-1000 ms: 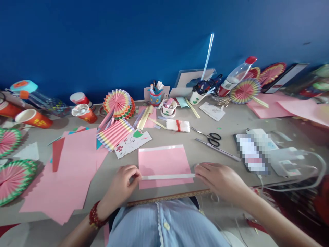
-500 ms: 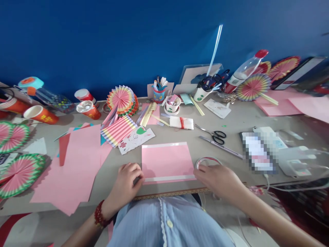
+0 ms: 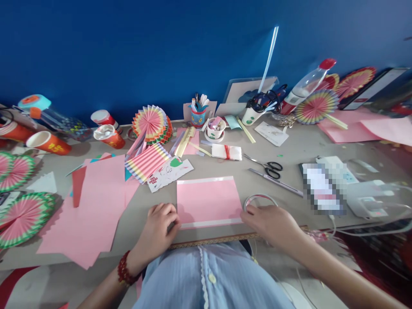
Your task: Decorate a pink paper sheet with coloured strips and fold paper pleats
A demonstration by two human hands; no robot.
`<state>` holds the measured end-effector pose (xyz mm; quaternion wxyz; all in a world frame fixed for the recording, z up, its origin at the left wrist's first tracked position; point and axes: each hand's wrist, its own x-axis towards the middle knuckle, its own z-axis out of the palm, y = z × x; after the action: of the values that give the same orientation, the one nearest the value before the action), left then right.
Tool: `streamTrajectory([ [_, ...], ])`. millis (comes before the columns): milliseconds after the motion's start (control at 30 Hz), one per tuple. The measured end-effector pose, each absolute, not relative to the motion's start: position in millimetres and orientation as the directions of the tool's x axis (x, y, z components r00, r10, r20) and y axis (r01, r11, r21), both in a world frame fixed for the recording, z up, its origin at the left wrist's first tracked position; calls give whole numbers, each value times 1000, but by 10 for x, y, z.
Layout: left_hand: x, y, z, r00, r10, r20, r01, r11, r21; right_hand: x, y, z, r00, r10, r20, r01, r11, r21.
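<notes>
Pink sheet [image 3: 208, 201], lower centre of the frame
Left hand [image 3: 160, 226] and right hand [image 3: 273, 222] curl by its lower white strip [image 3: 210, 223]'s ends; whether they pinch it, I cannot tell.

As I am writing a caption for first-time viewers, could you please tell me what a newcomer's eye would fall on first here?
Probably the pink sheet in the front middle, lying between the left hand and the right hand, with white strips by its far and near edges. Next might come the green-edged fans at the far left, then the deep blue wall across the back.
</notes>
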<state>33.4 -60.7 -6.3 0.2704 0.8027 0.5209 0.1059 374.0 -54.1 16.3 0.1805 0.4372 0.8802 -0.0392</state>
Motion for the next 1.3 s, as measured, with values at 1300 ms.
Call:
streamTrajectory([
  [1300,349,-581,-30,501,857,-123,799,-403,447,3665,-534,257,-511,743,-433,793,602,97],
])
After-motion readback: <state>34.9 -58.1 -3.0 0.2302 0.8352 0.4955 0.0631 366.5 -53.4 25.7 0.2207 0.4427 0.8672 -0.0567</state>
